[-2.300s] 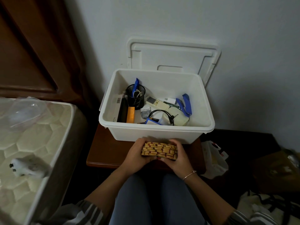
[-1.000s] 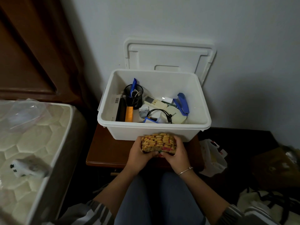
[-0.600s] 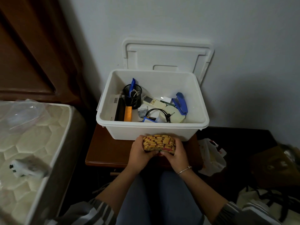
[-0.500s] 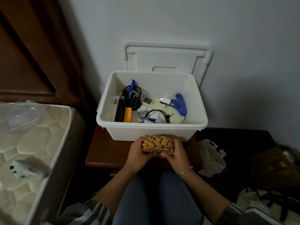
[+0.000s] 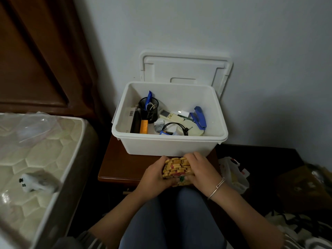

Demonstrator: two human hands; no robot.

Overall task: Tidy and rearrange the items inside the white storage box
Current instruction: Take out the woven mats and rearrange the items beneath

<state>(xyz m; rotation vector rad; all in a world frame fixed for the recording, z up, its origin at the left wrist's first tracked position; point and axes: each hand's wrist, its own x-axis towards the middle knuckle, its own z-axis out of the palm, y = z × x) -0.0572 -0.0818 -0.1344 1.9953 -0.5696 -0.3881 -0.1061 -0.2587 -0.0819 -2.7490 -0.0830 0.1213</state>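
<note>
White storage box [image 5: 168,144] sits open on the brown counter [image 5: 122,164], close to the wall; its lid [image 5: 185,69] stands upright behind it. Inside: black mesh pen cup [image 5: 149,110] at back left, orange block [image 5: 143,126] in front of it, remote [image 5: 168,115] mid-box, black cable [image 5: 176,125] near the front, blue clip [image 5: 198,116] toward the right. Person seated facing the box. Left hand [image 5: 156,177] and right hand [image 5: 201,169] grip a yellow woven pouch [image 5: 177,167] from either side, fingers curled round it, just in front of the box's near wall, outside the box. Bracelet [image 5: 216,188] on right wrist. Bed [image 5: 36,159] on the left.
</note>
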